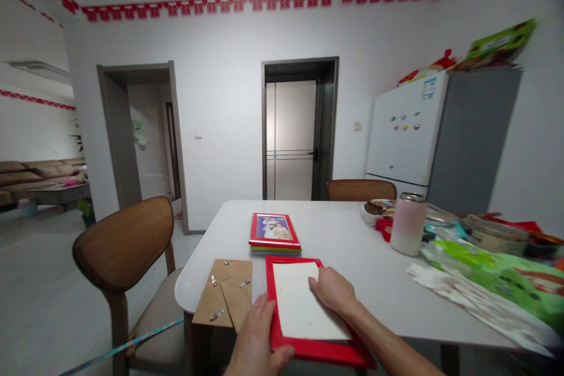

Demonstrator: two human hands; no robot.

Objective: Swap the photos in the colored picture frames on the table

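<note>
A red picture frame (pixel 324 348) lies back side up at the near edge of the table, with a white sheet (pixel 304 311) set inside its border. My left hand (pixel 259 338) holds the frame's lower left side, thumb over the near border and fingers along the left edge. On the frame's upper right is my right hand (pixel 333 291), its fingers curled and its thumb against the white sheet. Beside the frame, to the left, is a brown backing board (pixel 227 291) with several metal clips and a stand flap.
Behind the frame sits a stack of picture frames (pixel 275 232), a red one with a photo on top. At the right are a pink tumbler (pixel 409 223), white cloth (pixel 471 299) and a green package (pixel 506 276). A wooden chair (pixel 127 247) stands at left.
</note>
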